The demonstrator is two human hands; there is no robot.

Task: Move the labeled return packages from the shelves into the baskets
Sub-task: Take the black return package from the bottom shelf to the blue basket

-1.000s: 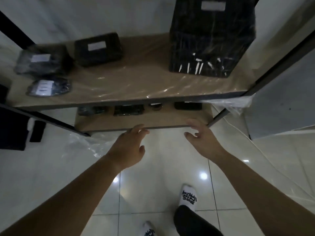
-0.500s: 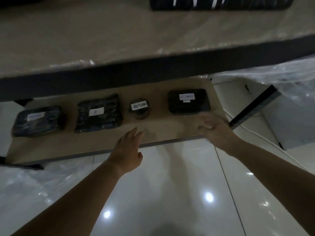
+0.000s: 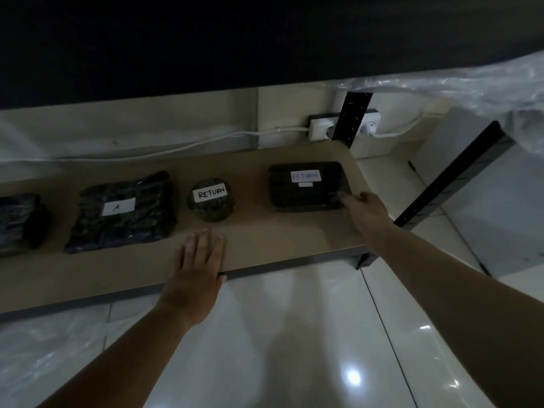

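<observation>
On the low brown shelf [image 3: 265, 242] lie dark wrapped packages. A flat rectangular package [image 3: 306, 188] with a white RETURN label sits at the right end. A small round package [image 3: 211, 201], also labeled RETURN, lies in the middle. My right hand [image 3: 363, 209] touches the rectangular package's near right corner, fingers against its edge; I cannot tell if it grips. My left hand [image 3: 200, 260] lies flat and open on the shelf just in front of the round package, not touching it. No basket is in view.
A larger package labeled A [image 3: 123, 210] and another dark package [image 3: 20, 222] lie to the left. The upper shelf's dark underside [image 3: 265, 39] hangs overhead. A black shelf post [image 3: 450, 178] stands right; a wall socket [image 3: 323, 128] and plastic sheeting [image 3: 471, 83] are behind.
My view has dropped below the upper shelf, closer to the low shelf. My right hand moved forward onto the rectangular package's corner; my left hand advanced onto the shelf surface.
</observation>
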